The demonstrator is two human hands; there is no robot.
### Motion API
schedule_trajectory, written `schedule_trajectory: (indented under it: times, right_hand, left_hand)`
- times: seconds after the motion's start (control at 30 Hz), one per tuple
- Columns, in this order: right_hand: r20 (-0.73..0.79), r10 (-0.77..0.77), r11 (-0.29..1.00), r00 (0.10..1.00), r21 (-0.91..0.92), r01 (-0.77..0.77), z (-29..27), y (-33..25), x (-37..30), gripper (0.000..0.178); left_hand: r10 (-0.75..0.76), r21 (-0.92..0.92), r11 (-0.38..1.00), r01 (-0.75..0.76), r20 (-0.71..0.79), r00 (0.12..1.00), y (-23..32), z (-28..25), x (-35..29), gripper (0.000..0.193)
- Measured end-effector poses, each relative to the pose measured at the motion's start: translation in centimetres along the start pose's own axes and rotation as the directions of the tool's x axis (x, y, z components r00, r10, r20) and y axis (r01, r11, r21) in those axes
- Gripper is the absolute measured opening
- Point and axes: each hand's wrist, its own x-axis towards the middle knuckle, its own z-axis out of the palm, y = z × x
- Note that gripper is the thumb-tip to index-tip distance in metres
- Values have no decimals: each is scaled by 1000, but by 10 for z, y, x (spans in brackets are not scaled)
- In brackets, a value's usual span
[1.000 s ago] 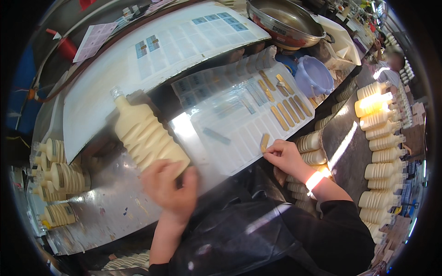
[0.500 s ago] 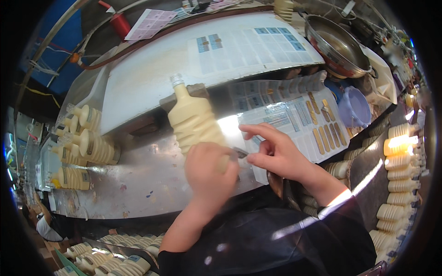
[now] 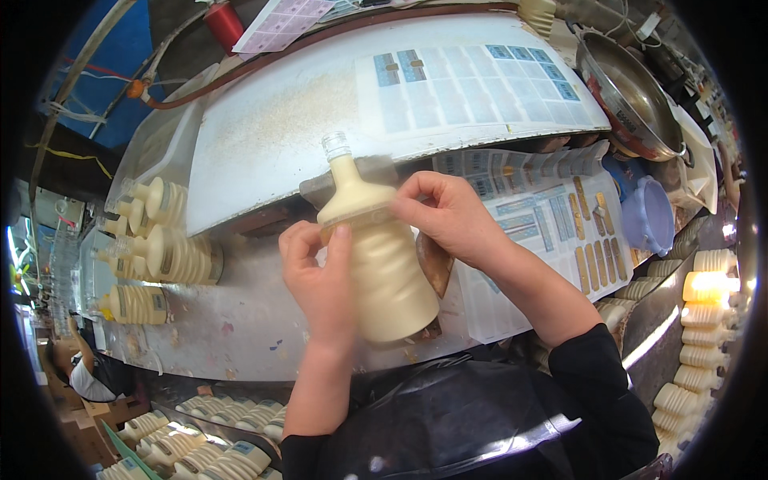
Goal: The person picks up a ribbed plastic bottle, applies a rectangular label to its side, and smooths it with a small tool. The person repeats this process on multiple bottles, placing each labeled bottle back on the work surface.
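A cream-coloured bottle (image 3: pixel 388 276) with a ribbed body and a clear threaded neck lies in front of me, neck pointing away, its upper part over a dark block (image 3: pixel 376 170). Across its shoulder runs a narrow pale strip (image 3: pixel 360 214), apparently a sticker. My left hand (image 3: pixel 316 268) is closed at the strip's left end, thumb against the bottle. At the right end my right hand (image 3: pixel 440 210) pinches with thumb and forefinger. Right of the bottle, a brown pointed piece (image 3: pixel 434 264) shows partly behind it.
Sticker sheets (image 3: pixel 520 216) with gold and blue strips lie to the right; another sheet (image 3: pixel 472 88) covers the white board (image 3: pixel 272 120). Several cream bottles (image 3: pixel 180 256) stand left, more fill crates below and right. A purple bucket (image 3: pixel 646 216) and metal pan (image 3: pixel 628 88) stand right. A person (image 3: pixel 88 372) is far left.
Both hands have moved up to the bottle's shoulder, the right hand coming over onto the bottle. The narrow strip now spans the shoulder between them. The view has shifted slightly.
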Motion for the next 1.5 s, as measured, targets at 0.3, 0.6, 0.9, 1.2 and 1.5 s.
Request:
schedule_trajectory:
  times: [0.3, 0.6, 0.9, 1.2, 1.5]
  right_hand:
    - [-29, -18, 999, 999, -37, 17, 7, 6, 9, 16]
    - [-73, -68, 985, 995, -164, 55, 10, -8, 6, 22]
    - [-6, -22, 998, 1000, -59, 22, 2, -4, 11, 33]
    - [18, 17, 982, 1000, -189, -13, 4, 9, 15, 43]
    - [-35, -22, 982, 999, -187, 16, 11, 2, 12, 38]
  left_hand:
    - [-170, -165, 971, 173, 37, 985, 0, 1, 1, 10]
    - [-230, -317, 919, 234, 53, 972, 1, 4, 9, 39]
    - [-167, -74, 981, 180, 155, 974, 7, 10, 12, 40]
    - [-179, -130, 971, 200, 153, 972, 2, 10, 11, 39]
    - [-205, -1, 978, 209, 198, 958, 6, 11, 11, 32]
